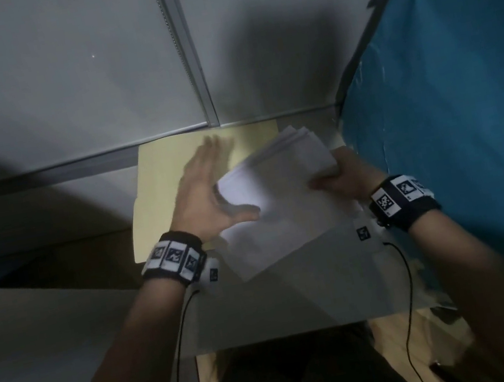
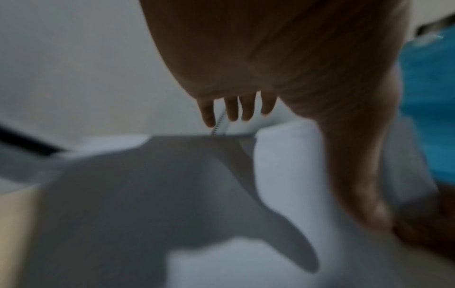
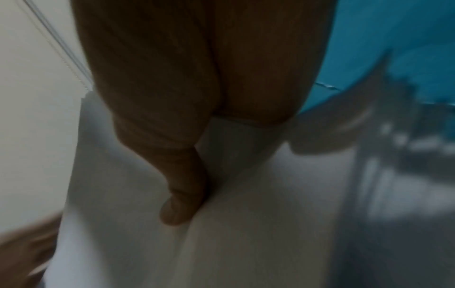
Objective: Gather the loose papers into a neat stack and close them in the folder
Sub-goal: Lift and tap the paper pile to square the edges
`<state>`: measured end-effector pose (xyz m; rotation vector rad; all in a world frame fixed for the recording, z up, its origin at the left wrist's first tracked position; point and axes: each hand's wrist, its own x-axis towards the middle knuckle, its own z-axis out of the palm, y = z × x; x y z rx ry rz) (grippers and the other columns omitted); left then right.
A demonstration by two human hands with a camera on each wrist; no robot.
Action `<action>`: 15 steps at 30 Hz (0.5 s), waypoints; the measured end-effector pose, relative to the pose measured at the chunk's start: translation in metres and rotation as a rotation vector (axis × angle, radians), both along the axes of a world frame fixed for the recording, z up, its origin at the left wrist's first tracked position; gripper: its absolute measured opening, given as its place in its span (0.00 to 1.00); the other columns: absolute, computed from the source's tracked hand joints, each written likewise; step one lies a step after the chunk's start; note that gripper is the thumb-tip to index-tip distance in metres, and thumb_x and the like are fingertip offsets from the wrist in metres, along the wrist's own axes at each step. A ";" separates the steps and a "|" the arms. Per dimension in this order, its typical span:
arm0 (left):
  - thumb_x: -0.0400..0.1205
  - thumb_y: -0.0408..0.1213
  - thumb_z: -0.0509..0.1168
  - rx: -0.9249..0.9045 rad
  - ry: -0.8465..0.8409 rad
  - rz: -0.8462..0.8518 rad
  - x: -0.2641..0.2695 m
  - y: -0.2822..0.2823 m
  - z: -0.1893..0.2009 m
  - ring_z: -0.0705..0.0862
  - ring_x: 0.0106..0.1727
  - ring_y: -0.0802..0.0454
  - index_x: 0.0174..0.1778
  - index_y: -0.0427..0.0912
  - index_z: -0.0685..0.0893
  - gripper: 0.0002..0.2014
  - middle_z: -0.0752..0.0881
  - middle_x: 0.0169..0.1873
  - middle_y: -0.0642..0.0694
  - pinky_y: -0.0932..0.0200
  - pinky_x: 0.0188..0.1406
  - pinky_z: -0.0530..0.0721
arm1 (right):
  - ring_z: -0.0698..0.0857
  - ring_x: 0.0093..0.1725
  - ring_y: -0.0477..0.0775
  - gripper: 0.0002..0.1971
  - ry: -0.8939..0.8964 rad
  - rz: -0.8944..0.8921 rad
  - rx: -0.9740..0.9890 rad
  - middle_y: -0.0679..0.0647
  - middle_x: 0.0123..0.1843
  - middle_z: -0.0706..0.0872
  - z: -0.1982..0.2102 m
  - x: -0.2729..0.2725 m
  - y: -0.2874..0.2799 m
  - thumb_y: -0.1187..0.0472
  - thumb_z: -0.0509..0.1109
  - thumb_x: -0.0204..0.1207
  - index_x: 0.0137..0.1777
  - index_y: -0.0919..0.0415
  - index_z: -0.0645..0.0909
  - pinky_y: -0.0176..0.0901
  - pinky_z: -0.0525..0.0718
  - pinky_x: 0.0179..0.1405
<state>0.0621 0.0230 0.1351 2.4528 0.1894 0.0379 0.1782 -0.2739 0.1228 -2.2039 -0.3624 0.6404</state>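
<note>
A pale yellow folder (image 1: pixel 155 187) lies flat on the desk against the back partition. Above it my right hand (image 1: pixel 340 177) grips a stack of white papers (image 1: pixel 281 192) by its right edge, thumb on top, the sheets fanned out at the far end. In the right wrist view the thumb presses on the white papers (image 3: pixel 246 224). My left hand (image 1: pixel 207 192) is flat with straight fingers, blurred, at the stack's left edge. In the left wrist view my left hand (image 2: pixel 236 109) hovers with fingers extended over the papers (image 2: pixel 283 175).
A grey desk (image 1: pixel 52 344) runs below, with grey partition panels (image 1: pixel 57 90) behind. A blue fabric wall (image 1: pixel 461 86) stands close on the right. Black cables (image 1: pixel 404 281) hang from both wristbands. The desk's front edge is near my body.
</note>
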 end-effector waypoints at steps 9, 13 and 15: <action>0.69 0.36 0.92 -0.530 0.218 0.127 -0.025 0.012 -0.029 0.85 0.24 0.60 0.21 0.48 0.85 0.21 0.87 0.23 0.58 0.62 0.31 0.80 | 0.94 0.38 0.43 0.09 0.177 0.009 0.273 0.52 0.42 0.96 0.036 -0.013 -0.024 0.61 0.83 0.74 0.53 0.61 0.91 0.31 0.88 0.35; 0.71 0.36 0.91 -0.670 0.107 0.302 -0.030 0.010 -0.023 0.97 0.45 0.54 0.46 0.40 0.97 0.12 0.99 0.44 0.50 0.52 0.51 0.95 | 0.94 0.54 0.59 0.19 0.257 -0.205 0.626 0.62 0.56 0.94 0.020 -0.027 0.005 0.65 0.84 0.71 0.60 0.71 0.88 0.51 0.89 0.56; 0.70 0.38 0.91 -0.712 0.067 0.366 -0.026 -0.003 -0.029 0.98 0.56 0.50 0.57 0.39 0.97 0.21 0.99 0.53 0.49 0.47 0.62 0.95 | 0.94 0.56 0.59 0.17 0.240 -0.286 0.683 0.60 0.57 0.94 0.019 -0.042 0.034 0.69 0.85 0.70 0.59 0.65 0.90 0.55 0.91 0.55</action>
